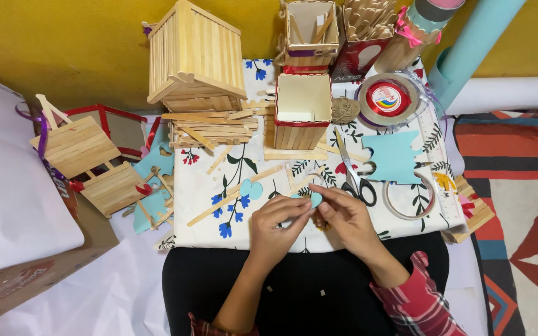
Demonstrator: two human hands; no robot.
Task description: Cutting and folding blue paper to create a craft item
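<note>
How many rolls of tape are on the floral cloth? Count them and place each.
2. A tape roll with a red core lies at the cloth's far right, beside the twine ball. A clear tape ring lies nearer, right of the scissors. Others may be hidden.

A home craft corner: natural wooden craft-stick houses [195, 57] stand on a flowered white cloth [231, 180], patterned rug [518, 199] beside it.

Red plaid sleeves pushed up forearms; black trousers; bare hands, no rings visible.
</note>
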